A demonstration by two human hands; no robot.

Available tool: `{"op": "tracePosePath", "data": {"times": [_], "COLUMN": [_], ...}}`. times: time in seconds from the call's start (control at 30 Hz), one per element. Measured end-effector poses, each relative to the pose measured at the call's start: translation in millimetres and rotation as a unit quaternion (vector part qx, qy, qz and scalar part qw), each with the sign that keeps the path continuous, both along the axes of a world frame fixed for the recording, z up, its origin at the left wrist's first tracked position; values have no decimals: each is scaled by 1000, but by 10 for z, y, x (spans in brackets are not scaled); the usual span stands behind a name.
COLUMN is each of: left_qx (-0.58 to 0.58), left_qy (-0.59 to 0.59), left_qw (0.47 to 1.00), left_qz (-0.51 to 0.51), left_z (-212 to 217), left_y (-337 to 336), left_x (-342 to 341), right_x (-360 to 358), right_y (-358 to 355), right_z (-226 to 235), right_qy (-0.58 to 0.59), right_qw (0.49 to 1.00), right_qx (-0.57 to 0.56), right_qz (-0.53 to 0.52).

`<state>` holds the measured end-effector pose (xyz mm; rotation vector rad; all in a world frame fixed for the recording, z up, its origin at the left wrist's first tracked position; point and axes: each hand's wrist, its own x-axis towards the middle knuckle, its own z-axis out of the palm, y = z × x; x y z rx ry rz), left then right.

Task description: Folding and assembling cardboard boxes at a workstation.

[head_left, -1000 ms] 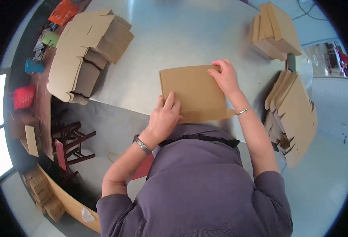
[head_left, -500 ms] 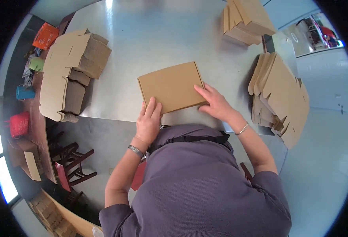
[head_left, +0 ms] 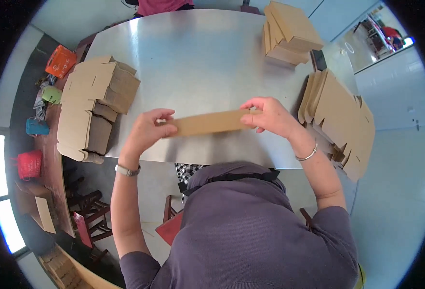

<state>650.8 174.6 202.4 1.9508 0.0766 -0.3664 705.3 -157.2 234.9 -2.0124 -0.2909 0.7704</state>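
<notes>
A flat brown cardboard box blank is held up on edge above the near side of the grey metal table, so only its narrow face shows. My left hand grips its left end and my right hand grips its right end. A watch is on my left wrist and a bracelet on my right wrist.
Folded cardboard boxes are piled at the table's left edge. More stacked boxes stand at the far right corner. A fan of flat blanks leans at the right edge. Chairs and coloured bags lie to the left.
The cardboard lay flat on the table under both hands; now both hands have lifted and tipped it onto its edge, gripping its two ends.
</notes>
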Motion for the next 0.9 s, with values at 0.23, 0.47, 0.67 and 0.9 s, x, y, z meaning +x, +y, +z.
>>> {"op": "tracePosePath", "data": {"times": [0.23,0.47,0.67,0.9], "left_qx": [491,405,302,90], "left_qy": [-421,-365,-375,-326], "left_qw": [757,836,875,932], "left_qz": [-89,-61,-44,-131], "left_z": [61,-82,-234,19], "left_y": [-543,-1062,-825,-582], "left_x": [152,177,295,337], "right_x": [240,176,-51,-273], "right_y": [-10,31,46,311], "right_z": [-266,-321,-330,78], "right_qy": [61,118,85,-182], "right_qw": [987,975,976,978], "right_qx": [82,120,193,84], "right_qz": [-128,-146,-54,-64]}}
